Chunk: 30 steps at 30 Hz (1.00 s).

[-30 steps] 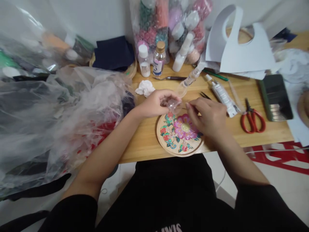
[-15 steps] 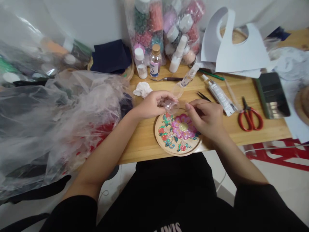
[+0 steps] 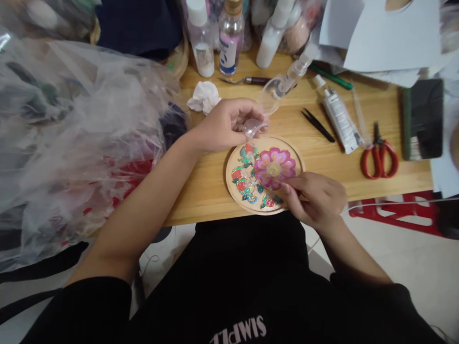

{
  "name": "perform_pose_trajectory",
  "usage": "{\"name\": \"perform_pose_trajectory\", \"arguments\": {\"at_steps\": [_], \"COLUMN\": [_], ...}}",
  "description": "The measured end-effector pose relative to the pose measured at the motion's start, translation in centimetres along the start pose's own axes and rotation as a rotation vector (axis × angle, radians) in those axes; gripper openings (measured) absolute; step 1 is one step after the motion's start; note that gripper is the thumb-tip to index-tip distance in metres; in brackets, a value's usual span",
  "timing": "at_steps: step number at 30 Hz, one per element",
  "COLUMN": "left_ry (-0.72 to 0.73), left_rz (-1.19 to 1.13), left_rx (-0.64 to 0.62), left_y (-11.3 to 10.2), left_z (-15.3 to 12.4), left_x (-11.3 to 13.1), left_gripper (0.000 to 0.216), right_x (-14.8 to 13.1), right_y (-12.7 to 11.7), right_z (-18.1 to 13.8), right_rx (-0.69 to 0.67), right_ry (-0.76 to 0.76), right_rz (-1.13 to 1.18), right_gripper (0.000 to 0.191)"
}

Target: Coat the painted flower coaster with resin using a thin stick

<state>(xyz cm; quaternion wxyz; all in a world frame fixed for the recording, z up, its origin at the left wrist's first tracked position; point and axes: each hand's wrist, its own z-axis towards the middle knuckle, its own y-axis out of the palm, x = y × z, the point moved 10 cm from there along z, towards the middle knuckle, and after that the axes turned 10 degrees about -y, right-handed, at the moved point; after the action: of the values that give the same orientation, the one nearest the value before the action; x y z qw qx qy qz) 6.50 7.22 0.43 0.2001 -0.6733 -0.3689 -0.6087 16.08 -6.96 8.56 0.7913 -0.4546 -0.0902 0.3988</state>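
Observation:
On the table lies a round wooden plaque with gold-outlined painted motifs: a large pink flower with a pale yellow centre, and red and green fruit with leaves at its left and bottom. My left hand has its fingers closed around a small clear plastic cup, above the plaque's upper edge. My right hand is over the plaque's lower right side, with thumb and index finger pinched by the flower's lower petals. What that pinch holds, if anything, I cannot make out.
Behind are a crumpled tissue, bottles and a clear dish. Tweezers, a white tube, red-handled pliers and a phone lie to the right. Plastic sheeting covers the left.
My right hand has moved down from the flower's upper right to its lower edge, uncovering the petals. My left hand still holds the cup. The camera view has tilted downward.

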Motion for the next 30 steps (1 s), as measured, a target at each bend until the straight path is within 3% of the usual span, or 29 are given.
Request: {"name": "perform_pose_trajectory", "arguments": {"at_steps": [9,20,30], "left_ry": [-0.001,0.098,-0.033], "left_rz": [0.170,0.147,0.154], "left_rx": [0.010,-0.030,0.056], "left_y": [0.0,0.3,-0.3], "left_z": [0.0,-0.1,0.0], "left_x": [-0.2,0.6,-0.2], "left_gripper": [0.030,0.032,0.034], "right_x": [-1.2,-1.3,-1.3], "right_y": [0.7,1.1,1.0], "right_z": [-0.2,-0.3,0.0], "right_rx": [-0.039,-0.065,-0.061], "right_ry": [-0.061,-0.067,-0.067], "right_rz": [-0.047,-0.042,-0.042], "right_gripper": [0.010,0.010,0.012]}}
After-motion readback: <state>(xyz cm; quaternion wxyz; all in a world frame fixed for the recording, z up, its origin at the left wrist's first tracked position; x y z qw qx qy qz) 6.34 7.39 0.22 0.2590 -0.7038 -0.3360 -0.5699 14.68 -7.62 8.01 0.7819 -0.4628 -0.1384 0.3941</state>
